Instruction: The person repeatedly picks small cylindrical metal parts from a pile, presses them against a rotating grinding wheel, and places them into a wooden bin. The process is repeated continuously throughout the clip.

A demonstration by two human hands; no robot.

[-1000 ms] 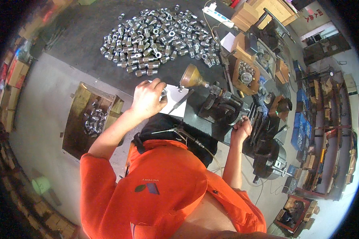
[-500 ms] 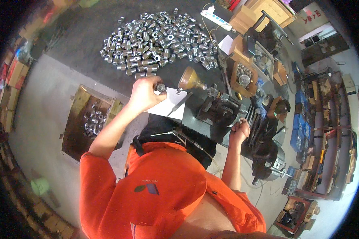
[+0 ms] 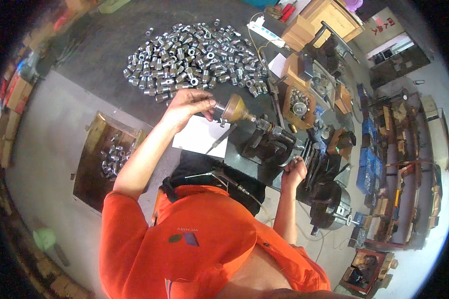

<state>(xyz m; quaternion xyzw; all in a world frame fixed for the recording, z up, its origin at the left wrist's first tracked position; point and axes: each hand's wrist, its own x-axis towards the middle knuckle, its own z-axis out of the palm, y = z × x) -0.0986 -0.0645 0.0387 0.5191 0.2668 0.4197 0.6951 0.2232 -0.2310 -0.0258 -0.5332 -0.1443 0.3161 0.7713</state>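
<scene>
My left hand [image 3: 187, 107] pinches a metal fitting [image 3: 219, 106], its end up against the mouth of the brass-coloured cone-shaped chuck [image 3: 235, 108]. The fingers hide most of the fitting. That chuck sits on the shaft of a small dark bench machine [image 3: 267, 144]. At the machine's near right side, my right hand [image 3: 295, 172] is closed on a small handle [image 3: 292, 159], mostly covered by the fingers. Below the chuck lies a white sheet of paper [image 3: 192, 137] with a dark slim tool [image 3: 221, 139] across its right part.
A large heap of metal fittings [image 3: 194, 60] covers the far bench. At left, lower down, a wooden box [image 3: 92, 159] holds more fittings. On the right stand a carton of small parts [image 3: 287, 107], a dark round machine [image 3: 329, 207] and shelves. An air gun [image 3: 217, 174] lies near my lap.
My left hand has moved right with the fitting, bringing it to the chuck's mouth. My right hand stays at the handle. The whole view has shifted slightly.
</scene>
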